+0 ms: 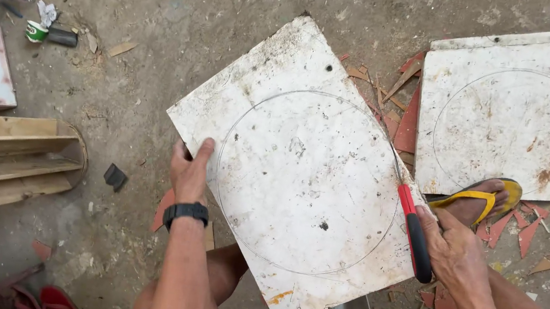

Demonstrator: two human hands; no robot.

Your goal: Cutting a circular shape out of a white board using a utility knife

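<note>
1. A square white board (pixel 304 172), stained and scuffed, is propped tilted above the dusty concrete floor (pixel 167 8), seemingly across the person's knees, roughly at the middle of the view. A large pencilled circle (pixel 237 122) is drawn on its face.

2. A thin-bladed saw with a red and black handle (pixel 415 238) is set at the board's right edge, where the circle line comes close to that edge. The right hand (pixel 452 249) is closed around the handle. If the narrow blade is twisted or pushed hard, it could bend or bind and wander off the drawn line.

3. The left hand (pixel 191 169), a black watch (pixel 186 211) on its wrist, is clamped on the board's left edge, thumb on top and fingers curled underneath. Since the board is steadied only by this grip and the legs below, it could shift or pivot under the strokes, spoiling the curve.

4. Bare knees sit directly beneath the board, so a blade breaking through or slipping could reach the skin.

5. A foot in a yellow sandal (pixel 483 197) rests near the saw, on the lower edge of a second white board (pixel 517 114) lying on the floor toward the right edge, also marked with a circle. Sharp reddish offcuts (pixel 405 121) are scattered between the boards and around that foot; they could be stepped on.

6. A curved wooden frame (pixel 5 160) lies by the floor's left edge, well apart.
</note>
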